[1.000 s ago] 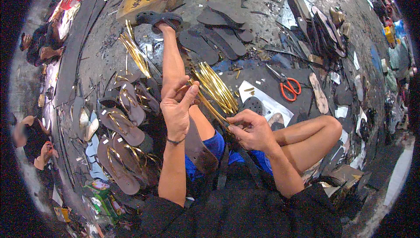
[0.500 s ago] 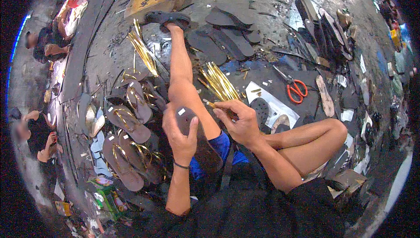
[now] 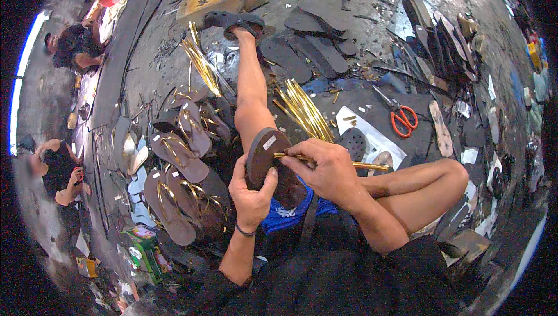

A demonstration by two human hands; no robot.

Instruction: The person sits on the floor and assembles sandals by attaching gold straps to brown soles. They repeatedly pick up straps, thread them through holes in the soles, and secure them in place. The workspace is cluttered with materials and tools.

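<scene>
Left hand (image 3: 251, 200): wrapped round a brown sole (image 3: 261, 166), near middle
Right hand (image 3: 326, 170): pinching a gold strap (image 3: 372, 166), tip basically at the sole
Scissors (image 3: 403, 120): orange handles, just lying right, farther out

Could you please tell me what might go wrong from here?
The right hand holds the gold strip with its tip at the face of the sole; pushed hard, the strip might bend or slip.

The left hand grips the sole by its edges, so the sole could twist under a push.

The strip's other end juts out near the bent leg and may catch on it.
</scene>
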